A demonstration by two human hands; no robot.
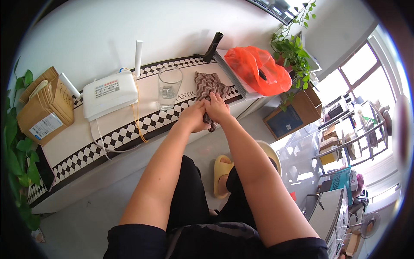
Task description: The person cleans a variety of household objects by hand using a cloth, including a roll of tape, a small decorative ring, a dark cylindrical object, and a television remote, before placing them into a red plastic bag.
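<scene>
A brown cloth with a wavy zigzag pattern is bunched at the front edge of the cabinet top. My left hand grips its lower end, and a twisted tail of fabric hangs below the fingers. Pressed close beside it, my right hand also holds the cloth, its fingers curled over the folds. The upper part of the fabric spreads loosely on the printed runner. To the left of both hands stands a clear drinking glass. My palms are hidden.
A white router with upright antennas and trailing cables lies left of the glass. Further left are a brown paper bag and a phone-like dark slab. A red plastic bag rests on stacked papers at right, near a trailing potted plant.
</scene>
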